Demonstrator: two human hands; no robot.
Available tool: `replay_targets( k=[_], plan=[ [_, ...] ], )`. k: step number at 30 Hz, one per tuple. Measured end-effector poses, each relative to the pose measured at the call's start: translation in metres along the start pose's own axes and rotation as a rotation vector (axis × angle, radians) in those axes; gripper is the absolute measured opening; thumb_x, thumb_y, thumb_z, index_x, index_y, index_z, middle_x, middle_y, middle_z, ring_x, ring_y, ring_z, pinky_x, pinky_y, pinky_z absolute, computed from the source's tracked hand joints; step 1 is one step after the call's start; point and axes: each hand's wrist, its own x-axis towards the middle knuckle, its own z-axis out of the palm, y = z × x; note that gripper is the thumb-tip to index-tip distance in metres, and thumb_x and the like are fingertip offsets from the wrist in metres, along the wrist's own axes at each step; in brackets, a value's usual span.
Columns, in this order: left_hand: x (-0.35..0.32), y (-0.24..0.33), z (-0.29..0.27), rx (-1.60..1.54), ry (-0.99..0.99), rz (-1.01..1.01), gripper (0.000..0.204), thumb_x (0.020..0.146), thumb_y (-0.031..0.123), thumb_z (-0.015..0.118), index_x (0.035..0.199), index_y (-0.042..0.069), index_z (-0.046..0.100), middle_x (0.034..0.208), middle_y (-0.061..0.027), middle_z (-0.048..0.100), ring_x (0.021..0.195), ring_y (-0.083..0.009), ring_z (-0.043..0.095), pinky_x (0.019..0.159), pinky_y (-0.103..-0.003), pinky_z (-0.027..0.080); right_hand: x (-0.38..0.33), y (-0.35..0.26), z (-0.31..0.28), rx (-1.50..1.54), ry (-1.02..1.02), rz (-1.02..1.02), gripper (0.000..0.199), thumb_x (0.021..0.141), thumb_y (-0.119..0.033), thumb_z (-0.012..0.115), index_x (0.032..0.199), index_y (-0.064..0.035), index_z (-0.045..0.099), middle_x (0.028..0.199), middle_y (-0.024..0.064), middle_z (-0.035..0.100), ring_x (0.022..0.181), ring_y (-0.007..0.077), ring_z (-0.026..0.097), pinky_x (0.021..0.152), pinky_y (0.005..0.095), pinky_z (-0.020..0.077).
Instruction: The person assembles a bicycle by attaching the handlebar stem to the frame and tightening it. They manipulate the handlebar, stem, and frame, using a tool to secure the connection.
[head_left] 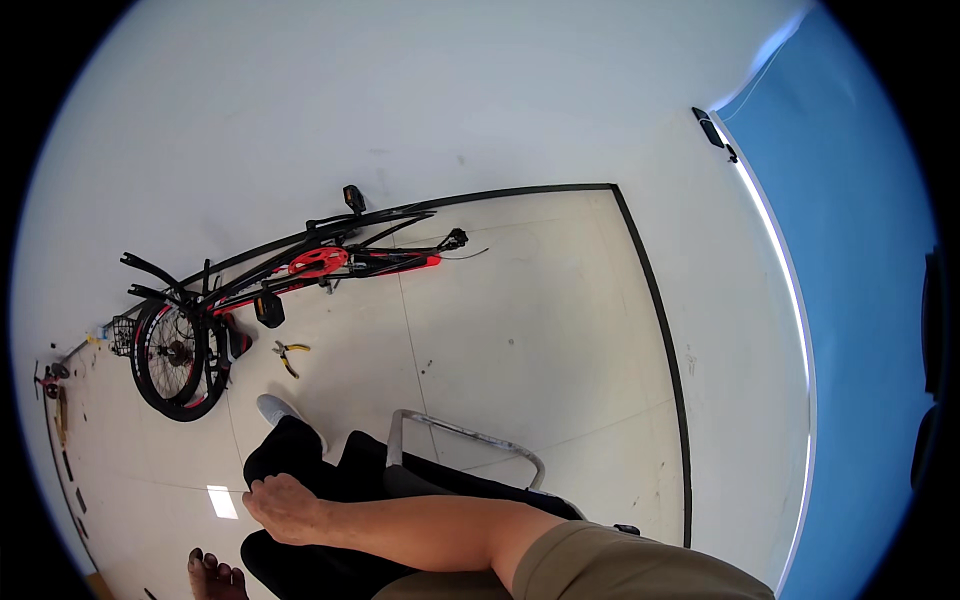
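My right hand (287,508) rests on my black-trousered knee (290,450), its fingers curled in and nothing visible in them. At the lower edge my left hand (216,578) shows only in part; its darkened fingertips are slightly apart and hold nothing that I can see. A black and red bicycle (300,265) is beyond the hands, against the foot of the wall, with a red chainring (319,262). At its left end is a spoked wheel (175,355) with a black tyre. Yellow-and-black pliers (290,358) lie open on the floor, apart from both hands.
My grey shoe (283,410) is on the pale tiled floor (530,330). A bent metal tube frame (470,434) stands beside my leg. Small tools and parts (62,420) lie at the far left. A dark strip (655,290) edges the floor; a blue panel (860,300) is at right.
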Motion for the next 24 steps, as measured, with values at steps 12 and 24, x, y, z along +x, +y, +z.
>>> replay_targets(
  k=[12, 24],
  plan=[
    [0.022, -0.003, 0.009, 0.016, -0.037, -0.013, 0.024, 0.103, 0.023, 0.061, 0.117, 0.003, 0.064, 0.097, -0.0072, 0.067, 0.082, -0.0206, 0.058, 0.083, -0.04, 0.046, 0.004, -0.002, -0.012, 0.011, -0.071, 0.024, 0.014, 0.079, -0.005, 0.065, 0.092, 0.0018, 0.065, 0.087, 0.017, 0.065, 0.079, 0.0293, 0.066, 0.069, 0.0409, 0.0489],
    [0.057, -0.026, -0.049, 0.004, 0.004, 0.0, 0.029, 0.101, 0.025, 0.064, 0.125, 0.01, 0.061, 0.094, 0.002, 0.062, 0.077, -0.0109, 0.053, 0.073, -0.031, 0.044, 0.006, -0.01, -0.014, 0.039, -0.142, 0.072, 0.017, 0.08, -0.008, 0.065, 0.094, 0.0009, 0.068, 0.091, 0.0179, 0.069, 0.084, 0.0326, 0.068, 0.074, 0.0435, 0.0524]
  ],
)
